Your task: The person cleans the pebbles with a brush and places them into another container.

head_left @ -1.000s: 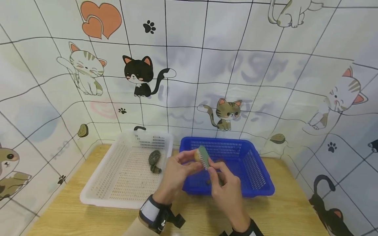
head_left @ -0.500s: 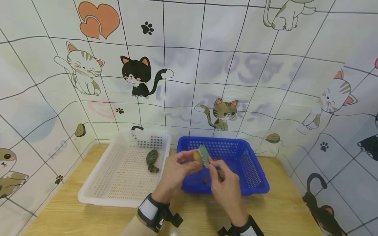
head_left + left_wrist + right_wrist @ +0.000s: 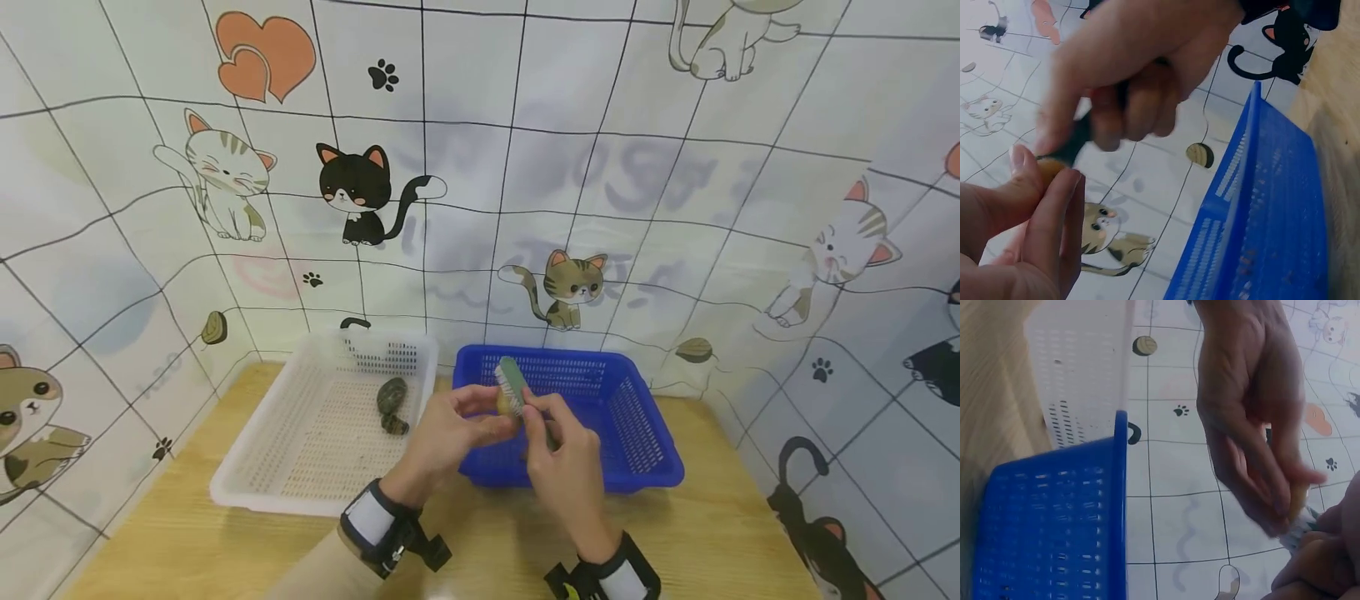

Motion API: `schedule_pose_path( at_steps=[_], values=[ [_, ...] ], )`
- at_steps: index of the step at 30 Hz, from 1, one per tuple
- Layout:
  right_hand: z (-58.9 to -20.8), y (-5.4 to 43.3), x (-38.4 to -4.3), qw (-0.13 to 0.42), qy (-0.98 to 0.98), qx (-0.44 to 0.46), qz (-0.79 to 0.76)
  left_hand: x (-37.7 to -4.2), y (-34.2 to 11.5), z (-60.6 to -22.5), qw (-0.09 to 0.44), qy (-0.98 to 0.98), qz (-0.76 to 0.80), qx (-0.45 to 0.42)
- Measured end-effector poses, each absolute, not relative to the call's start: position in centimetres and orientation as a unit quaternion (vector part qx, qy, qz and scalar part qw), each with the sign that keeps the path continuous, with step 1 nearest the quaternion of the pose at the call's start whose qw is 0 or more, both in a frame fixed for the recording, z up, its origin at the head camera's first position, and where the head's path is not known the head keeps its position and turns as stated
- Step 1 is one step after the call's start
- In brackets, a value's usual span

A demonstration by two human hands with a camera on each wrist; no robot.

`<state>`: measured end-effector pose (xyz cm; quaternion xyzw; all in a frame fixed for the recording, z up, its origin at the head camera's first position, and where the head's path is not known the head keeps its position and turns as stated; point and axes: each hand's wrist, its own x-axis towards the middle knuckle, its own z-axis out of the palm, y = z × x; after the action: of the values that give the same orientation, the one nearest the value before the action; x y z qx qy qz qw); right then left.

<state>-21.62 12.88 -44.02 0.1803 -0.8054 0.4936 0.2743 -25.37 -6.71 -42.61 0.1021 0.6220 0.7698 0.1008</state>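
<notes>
Head view — brush point(image 3: 513, 380) partly hides blue basket point(image 3: 633, 417), white basket point(image 3: 322, 442) alongside.

On table point(image 3: 720, 508), wall point(image 3: 465, 167) behind: left basket point(image 3: 322, 454), right basket point(image 3: 637, 450) beside it. Lumps point(image 3: 392, 395) in left basket, near right side. Brush point(image 3: 512, 377) in right hand point(image 3: 566, 467) against piece point(image 3: 503, 406) in left hand point(image 3: 442, 437), above or before right basket, unclear which.

A pale wall covering point(image 3: 465, 167) bearing grid lines point(image 3: 425, 217), cartoon cats point(image 3: 356, 183) and paw prints point(image 3: 384, 82) is rising behind the wooden surface's point(image 3: 712, 508) far edge and flanking its left and right edges; soft light is falling across both.
</notes>
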Motion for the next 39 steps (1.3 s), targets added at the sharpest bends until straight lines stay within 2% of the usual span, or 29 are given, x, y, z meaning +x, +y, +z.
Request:
schedule_pose_path(
  at_steps=[8, 16, 30, 35, 39],
  values=[
    [-44.4, 15.4, -22.0, 0.21, -0.829, 0.106, 0.508, -25.0, -9.9, -41.3, 0.091, 0.651, 0.745, 0.114],
    [-44.3, 18.5, -21.5, 0.267, -0.818, 0.066, 0.505, -25.3, -14.3, -40.8, 0.051, 0.748, 0.656, 0.084],
    [-44.5, 21.5, -20.5, 0.246, -0.83, 0.039, 0.499, -25.8, -20.8, -41.1, 0.002, 0.873, 0.481, 0.076],
    [-44.3, 22.0, -20.2, 0.246, -0.833, 0.031, 0.494, -26.5, -22.5, -41.8, 0.013, 0.906, 0.412, 0.092],
    [-44.3, 22.3, -20.2, 0.248, -0.832, 0.031, 0.496, -28.0, -23.3, -42.3, 0.045, 0.925, 0.368, 0.085]
  ],
)
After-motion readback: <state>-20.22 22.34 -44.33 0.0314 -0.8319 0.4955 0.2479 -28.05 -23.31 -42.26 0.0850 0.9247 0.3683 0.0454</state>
